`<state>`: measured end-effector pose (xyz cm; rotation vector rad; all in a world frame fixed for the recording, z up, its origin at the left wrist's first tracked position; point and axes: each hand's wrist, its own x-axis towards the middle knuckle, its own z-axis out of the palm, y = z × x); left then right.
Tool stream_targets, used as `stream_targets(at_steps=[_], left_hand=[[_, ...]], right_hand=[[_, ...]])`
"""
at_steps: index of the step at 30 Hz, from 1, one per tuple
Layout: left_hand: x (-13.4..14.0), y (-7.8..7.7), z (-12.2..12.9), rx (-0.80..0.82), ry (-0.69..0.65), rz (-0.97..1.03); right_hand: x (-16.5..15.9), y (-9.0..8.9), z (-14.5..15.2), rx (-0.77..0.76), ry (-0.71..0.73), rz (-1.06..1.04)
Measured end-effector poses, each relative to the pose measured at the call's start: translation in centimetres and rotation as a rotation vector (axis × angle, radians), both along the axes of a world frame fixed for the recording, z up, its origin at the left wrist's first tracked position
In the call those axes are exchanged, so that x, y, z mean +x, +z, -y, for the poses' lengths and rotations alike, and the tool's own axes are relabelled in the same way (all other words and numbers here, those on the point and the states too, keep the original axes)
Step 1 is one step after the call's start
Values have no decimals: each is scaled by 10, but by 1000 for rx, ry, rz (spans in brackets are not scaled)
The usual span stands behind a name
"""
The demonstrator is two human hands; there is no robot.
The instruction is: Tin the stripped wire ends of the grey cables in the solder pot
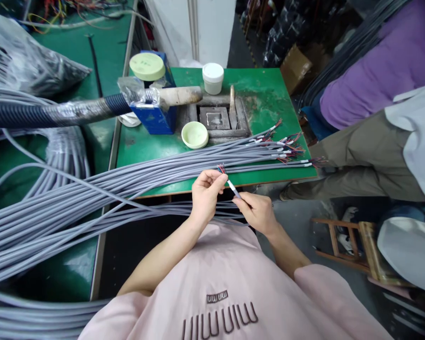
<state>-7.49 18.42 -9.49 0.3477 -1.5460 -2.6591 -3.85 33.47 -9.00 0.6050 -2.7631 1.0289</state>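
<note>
Between my two hands is the stripped end of a grey multi-core cable [236, 191], with a white band where the sheath stops. My left hand [206, 193] pinches its thin coloured wires [221, 168], whose tips poke up past the fingers. Lower down, my right hand [258, 211] grips the grey sheath. Just beyond my hands, a bundle of grey cables [156, 167] runs across the green table [265, 85]. Their stripped ends [286, 148] fan out at the right, showing red, blue and dark wires.
Behind the bundle sit a solder pot [216, 118] with a scraper [233, 106], a pale green bowl [194, 135], a white jar [213, 78] and a blue box [154, 115]. A ribbed hose [85, 111] reaches in from the left. Another person [371, 71] stands at the right, near a wooden stool [343, 241].
</note>
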Motion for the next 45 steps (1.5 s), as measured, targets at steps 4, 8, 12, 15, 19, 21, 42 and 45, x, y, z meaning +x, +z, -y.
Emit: stream_targets(at_steps=[4,8,12,15,19,21,42,45], left_hand=[[-1,-1,-2,1,-8,14],[-1,-1,-4,7,-12,17],[-2,-1,-4,16,-18,45],[-2,-1,-4,43,-23,70],[-2,0,-4,70,-43,95],[-2,0,-4,75,-53,99],[5,-6,3,565,-323,204],[4,-7,7,631,-455,172]], right_hand=[[2,-2,-1,36,-10,-5],[3,-4,-1,49,-16,-10],[3,-5,-1,58,-22,19],[3,-5,-2,61,-27,41],[3,-4,-2,60,-22,31],[3,-4,-3,49,-20,17],[-1,-4,-4,-92,72,23],[0,-7,-6,-58,131,-16]])
